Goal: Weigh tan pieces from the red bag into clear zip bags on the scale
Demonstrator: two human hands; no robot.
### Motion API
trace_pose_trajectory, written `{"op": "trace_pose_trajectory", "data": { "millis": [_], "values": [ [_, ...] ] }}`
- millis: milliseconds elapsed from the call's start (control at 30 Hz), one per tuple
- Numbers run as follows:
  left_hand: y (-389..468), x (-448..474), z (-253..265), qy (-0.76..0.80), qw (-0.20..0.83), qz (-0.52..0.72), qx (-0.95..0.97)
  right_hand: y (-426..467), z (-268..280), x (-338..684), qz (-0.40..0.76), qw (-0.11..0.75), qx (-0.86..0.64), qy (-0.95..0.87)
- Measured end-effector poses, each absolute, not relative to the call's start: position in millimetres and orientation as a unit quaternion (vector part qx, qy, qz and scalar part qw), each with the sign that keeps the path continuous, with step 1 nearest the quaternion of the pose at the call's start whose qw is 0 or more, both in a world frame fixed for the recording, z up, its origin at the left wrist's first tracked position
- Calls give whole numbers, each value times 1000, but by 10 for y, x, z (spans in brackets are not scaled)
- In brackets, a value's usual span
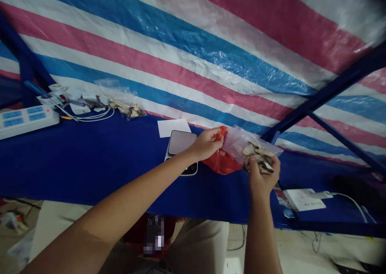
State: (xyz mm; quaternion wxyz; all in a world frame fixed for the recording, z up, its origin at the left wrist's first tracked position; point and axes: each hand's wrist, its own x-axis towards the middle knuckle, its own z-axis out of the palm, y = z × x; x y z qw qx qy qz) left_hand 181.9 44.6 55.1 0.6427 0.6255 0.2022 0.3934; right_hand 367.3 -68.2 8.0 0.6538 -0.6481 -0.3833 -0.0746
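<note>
My right hand (263, 175) is closed on a clear plastic bag (238, 141) that contains dried, pale and dark slices. Pinched in my left hand (208, 143) is the gathered top of a red plastic bag (223, 162), whose lower part rests on the blue tabletop. The clear bag's upper end lies close beside my left fingers; whether they touch it I cannot tell. Left of the red bag stands a digital scale (182, 142) with a grey plate, partly hidden by my left wrist. Behind it lies a white sheet of paper (169, 128).
At the back left are another clear bag of slices (132, 110), a screwdriver (58, 106), coiled white cable (99, 116) and a power strip (27, 121). A second white power strip (304, 199) sits at right. Striped sheeting (181, 64) and a blue frame bar (325, 87) rise behind the table.
</note>
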Motion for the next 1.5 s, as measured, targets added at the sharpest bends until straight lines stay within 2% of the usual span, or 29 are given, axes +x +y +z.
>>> {"op": "trace_pose_trajectory", "data": {
  "millis": [200,333,433,633,767,833,1033,1200,1367,1500],
  "values": [
    [455,1715,497,191,621,397,648,-783,123,3891,-80,522,-673,-517],
    [469,1669,453,199,615,376,664,-632,405,3934,0,432,-623,-653],
    [461,1632,436,206,611,362,673,-401,598,3878,58,326,-601,-728],
    [450,1581,455,233,605,370,665,-17,710,3729,25,149,-608,-779],
    [463,1578,437,243,581,371,682,108,812,3655,50,53,-609,-790],
    [473,1593,414,251,554,381,697,158,871,3612,62,27,-608,-791],
    [536,1666,366,228,359,411,806,219,974,3421,32,-57,-611,-789],
    [587,1699,351,233,297,400,835,187,993,3277,2,-112,-632,-767],
    [594,1702,309,216,293,403,840,174,971,3252,-5,-100,-648,-755],
    [609,1669,293,233,303,402,832,163,958,3353,49,-28,-621,-782]
  ]
}}
